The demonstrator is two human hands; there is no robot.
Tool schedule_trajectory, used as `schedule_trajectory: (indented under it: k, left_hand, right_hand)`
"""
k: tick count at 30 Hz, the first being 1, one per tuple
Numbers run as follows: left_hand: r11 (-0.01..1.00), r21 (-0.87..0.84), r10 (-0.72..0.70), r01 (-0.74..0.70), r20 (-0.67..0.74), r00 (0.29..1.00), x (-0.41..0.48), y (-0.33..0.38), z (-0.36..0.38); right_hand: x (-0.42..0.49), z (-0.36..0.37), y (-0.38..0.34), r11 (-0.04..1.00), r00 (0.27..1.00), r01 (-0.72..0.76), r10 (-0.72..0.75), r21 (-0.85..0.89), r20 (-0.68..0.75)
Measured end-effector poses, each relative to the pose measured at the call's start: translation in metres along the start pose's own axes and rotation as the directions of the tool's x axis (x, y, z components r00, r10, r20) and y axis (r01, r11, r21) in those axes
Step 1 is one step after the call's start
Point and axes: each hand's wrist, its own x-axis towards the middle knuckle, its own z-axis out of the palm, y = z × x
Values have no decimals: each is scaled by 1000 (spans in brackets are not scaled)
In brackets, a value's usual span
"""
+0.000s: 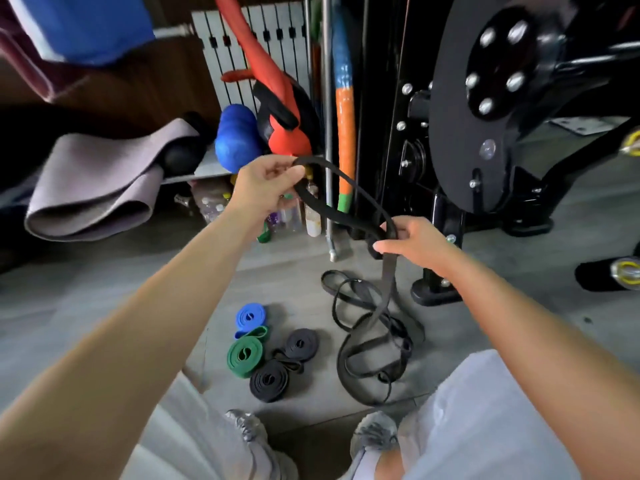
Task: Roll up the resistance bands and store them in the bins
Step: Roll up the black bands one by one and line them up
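A long black resistance band (349,188) is stretched between both hands above the floor. My left hand (263,188) pinches its folded upper end. My right hand (412,240) grips the band lower down, and the rest hangs from it to a loose tangle of black bands (367,341) on the floor. Rolled bands lie on the floor below my left arm: a blue roll (250,317), a green roll (245,355) and two black rolls (269,381) (300,342). No bin is in view.
A black gym machine (485,109) with a round plate stands at the right, its foot beside the tangle. A folded grey mat (100,188), a blue ball (235,143), red and orange gear and several bottles (298,216) crowd the back. My knees and shoes fill the bottom.
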Motion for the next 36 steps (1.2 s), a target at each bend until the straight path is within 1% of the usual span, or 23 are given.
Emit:
schedule_trajectory:
  k: [2,5,7,9,13,15,17,20,22,23,25,26,27,29,30,33,36]
  left_hand:
    - [999,-11,35,-36,-29,999,-2,15,-10]
    - [995,33,96,-94,-45,994,-5,46,-19]
    - [988,61,145,-141,-55,988,-9,65,-23]
    - [983,62,177,-173,-59,982,-13,79,-27]
    - [984,47,174,-171,-54,983,-20,87,-35]
    - [987,9,158,-158,-64,985,-23,85,-38]
    - [989,-46,136,-140,-75,988,-27,82,-38]
    - [990,-103,93,-101,-75,993,-33,74,-37]
    - [992,-107,62,-63,-21,998,-39,67,-33]
    - [995,-95,46,-43,27,999,-43,61,-30]
    - [999,-38,18,-14,112,994,-53,48,-19]
    - [1000,4,3,-4,141,990,-59,40,-13]
    - [998,55,-10,1,167,986,-64,33,-8]
    - [988,155,-26,-10,224,974,-73,19,-3]
    - [985,172,-37,-5,240,970,-77,13,-3]
    - [992,106,-87,62,249,964,-86,2,-8]
    - [993,-18,-108,115,233,967,-95,-7,-12]
  right_hand:
    - [-2,-12,-23,999,999,21,-22,-46,-26]
    - [-3,-38,-64,987,983,94,-112,-127,-146]
    - [-5,-54,-93,984,967,142,-161,-110,-197]
    - [-10,-65,-119,978,954,191,-206,-86,-218]
    - [-20,-68,-151,963,933,267,-264,-18,-245]
    - [-21,-61,-152,960,932,274,-279,-54,-230]
    - [-21,-48,-141,959,943,240,-267,-153,-196]
    - [-24,-20,-109,959,988,105,-132,-262,-86]
    - [-32,3,-83,948,999,43,-39,-316,20]
    - [-35,14,-70,949,998,21,-2,-314,59]
    - [-41,36,-54,967,994,-7,35,-256,106]
    - [-44,46,-50,982,994,-7,27,-190,107]
    - [-46,55,-49,996,996,7,1,-89,88]
    - [-48,66,-52,989,996,92,-94,114,12]
    - [-49,70,-53,976,990,142,-141,165,-14]
    - [-53,80,-50,961,976,216,-213,175,-34]
    - [-57,95,-43,935,967,244,-253,257,1]
